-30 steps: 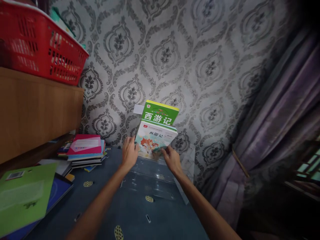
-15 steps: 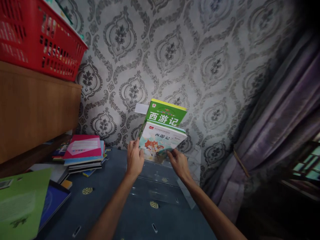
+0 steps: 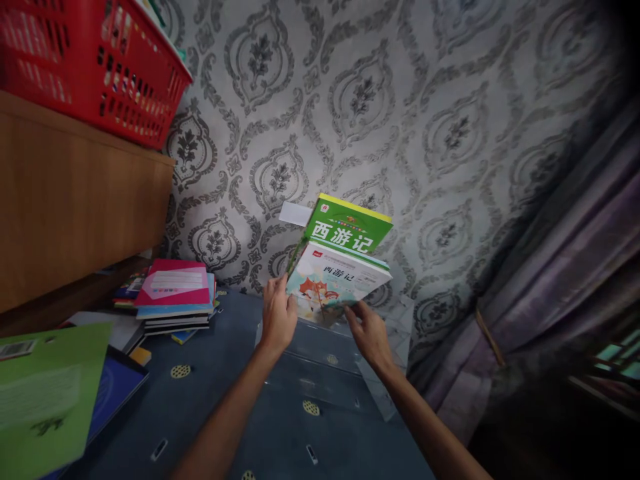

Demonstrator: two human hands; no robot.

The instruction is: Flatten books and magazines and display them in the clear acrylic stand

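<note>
"How is the white Journey to the West storybook (image 3: 327, 283) being held?"
"Its left edge is being pinched by the left grip (image 3: 280, 313), thumb in front. The lower right edge is being touched by the right grip (image 3: 371, 335); whether it is pinching is not being shown."
"Where is it being held?"
"Tilted, before the green Journey to the West book (image 3: 349, 223), near the clear plastic rack (image 3: 320, 341) on the desk (image 3: 280, 433). Slipping is being best avoided with even pressure."

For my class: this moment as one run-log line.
left hand: on illustrated 西游记 book, left edge | right hand: at its lower right | behind: green 西游记 book
</note>
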